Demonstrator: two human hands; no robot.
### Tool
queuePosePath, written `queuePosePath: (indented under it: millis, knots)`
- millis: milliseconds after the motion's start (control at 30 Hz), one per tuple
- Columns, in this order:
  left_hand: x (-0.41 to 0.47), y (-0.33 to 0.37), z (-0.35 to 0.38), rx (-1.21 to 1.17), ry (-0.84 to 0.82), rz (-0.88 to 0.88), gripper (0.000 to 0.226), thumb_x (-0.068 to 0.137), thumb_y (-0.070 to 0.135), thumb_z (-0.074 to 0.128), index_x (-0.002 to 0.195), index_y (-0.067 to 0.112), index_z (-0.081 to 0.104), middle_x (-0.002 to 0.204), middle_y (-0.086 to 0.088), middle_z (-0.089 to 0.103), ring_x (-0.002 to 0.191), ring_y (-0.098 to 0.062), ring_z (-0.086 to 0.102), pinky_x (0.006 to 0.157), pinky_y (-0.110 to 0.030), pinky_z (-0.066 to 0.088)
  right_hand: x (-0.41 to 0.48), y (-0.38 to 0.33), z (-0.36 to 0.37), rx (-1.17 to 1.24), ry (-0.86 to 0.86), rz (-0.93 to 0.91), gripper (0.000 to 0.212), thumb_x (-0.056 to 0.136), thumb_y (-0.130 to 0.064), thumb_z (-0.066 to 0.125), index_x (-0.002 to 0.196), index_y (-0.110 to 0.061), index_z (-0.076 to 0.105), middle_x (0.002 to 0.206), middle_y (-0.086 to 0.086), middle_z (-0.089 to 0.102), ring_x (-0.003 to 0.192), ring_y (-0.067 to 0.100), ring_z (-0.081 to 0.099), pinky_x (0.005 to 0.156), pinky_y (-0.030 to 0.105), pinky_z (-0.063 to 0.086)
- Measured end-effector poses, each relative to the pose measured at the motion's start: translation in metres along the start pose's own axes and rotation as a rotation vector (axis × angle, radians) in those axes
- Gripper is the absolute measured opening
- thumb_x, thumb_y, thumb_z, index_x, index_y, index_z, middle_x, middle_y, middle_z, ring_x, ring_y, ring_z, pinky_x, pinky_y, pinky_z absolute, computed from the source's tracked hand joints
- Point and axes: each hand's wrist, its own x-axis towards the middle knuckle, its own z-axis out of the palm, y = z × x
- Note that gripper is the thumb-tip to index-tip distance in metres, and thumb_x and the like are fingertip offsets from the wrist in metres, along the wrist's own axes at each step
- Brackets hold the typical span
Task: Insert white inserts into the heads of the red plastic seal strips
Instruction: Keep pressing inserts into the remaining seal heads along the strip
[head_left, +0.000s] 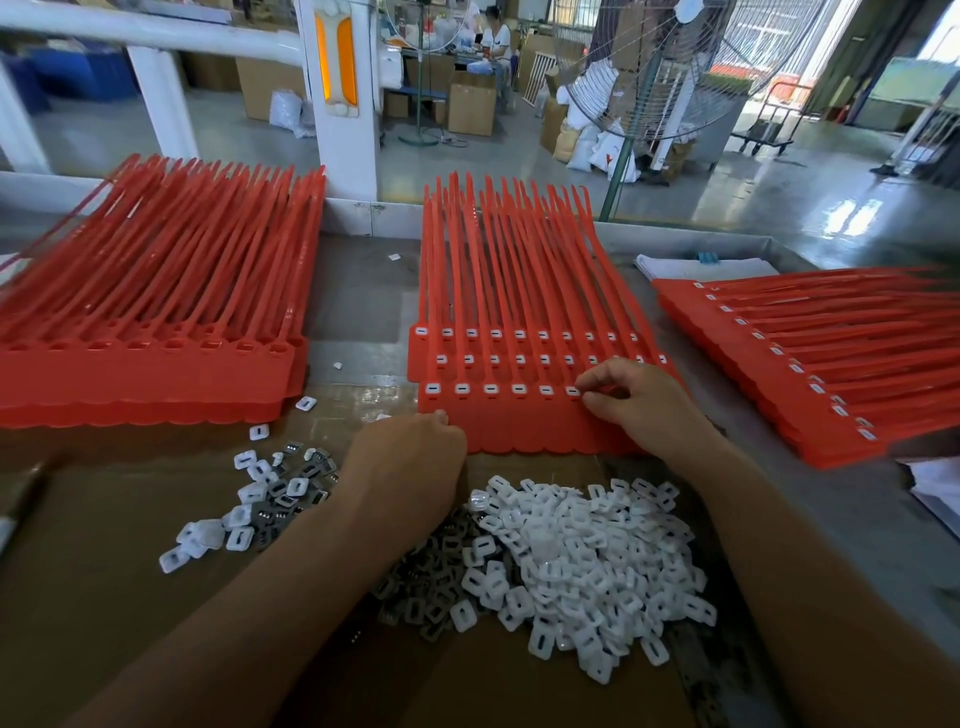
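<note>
The right hand (636, 397) rests on the front row of the middle stack of red seal strips (519, 426), forefinger and thumb pinched at a white insert (571, 391) seated in a strip head. The left hand (410, 457) sits curled at the stack's near-left edge — whether it holds anything I cannot tell. The pile of loose inserts (587, 561) lies on cardboard (104, 597) just in front.
</note>
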Motion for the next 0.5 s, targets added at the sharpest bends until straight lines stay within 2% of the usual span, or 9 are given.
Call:
queuePosePath:
  millis: [67,133,233,333,500]
  knots:
    - [0.000,0.000,-0.001,-0.007,0.005,-0.004,0.032,0.088,0.011,0.038,0.112,0.017,0.058,0.121,0.002,0.056,0.099,-0.018,0.060,0.077,-0.034,0.049,-0.007,-0.001,-0.009,0.054,0.003,-0.006,0.012,0.083,-0.012,0.065,0.089,-0.022,0.066,0.084,-0.016,0.061,0.076,-0.008,0.053,0.063,-0.002,0.035]
    - [0.000,0.000,-0.001,-0.017,0.015,-0.008,0.032,0.088,0.011,0.037,0.112,0.017,0.058,0.120,0.002,0.057,0.098,-0.018,0.060,0.076,-0.034,0.050,-0.015,0.000,-0.021,0.081,-0.019,0.007,0.010,0.082,-0.011,0.066,0.082,-0.022,0.066,0.075,-0.016,0.063,0.065,-0.011,0.055,0.060,0.001,0.038]
    - [0.000,0.000,0.000,-0.021,0.020,-0.008,0.032,0.088,0.011,0.037,0.111,0.017,0.058,0.120,0.003,0.057,0.097,-0.018,0.060,0.075,-0.034,0.050,-0.028,0.000,-0.039,0.072,-0.175,0.072,0.013,0.078,-0.009,0.070,0.072,-0.020,0.067,0.060,-0.011,0.065,0.052,-0.010,0.054,0.053,0.004,0.040]
    - [-0.001,0.000,-0.001,-0.023,0.016,-0.008,0.032,0.088,0.011,0.037,0.112,0.017,0.058,0.121,0.003,0.057,0.097,-0.018,0.060,0.075,-0.033,0.050,-0.032,-0.005,-0.045,-0.009,-0.314,0.102,0.011,0.073,-0.011,0.075,0.069,-0.019,0.068,0.059,-0.008,0.064,0.051,-0.008,0.053,0.052,0.004,0.040]
    - [-0.001,0.001,-0.002,-0.032,0.012,-0.011,0.032,0.089,0.013,0.036,0.114,0.019,0.056,0.123,0.004,0.055,0.100,-0.017,0.059,0.076,-0.031,0.048,-0.032,-0.007,-0.038,-0.169,-0.416,0.130,0.010,0.070,-0.023,0.077,0.068,-0.025,0.068,0.065,-0.012,0.065,0.059,-0.008,0.056,0.060,0.011,0.040]
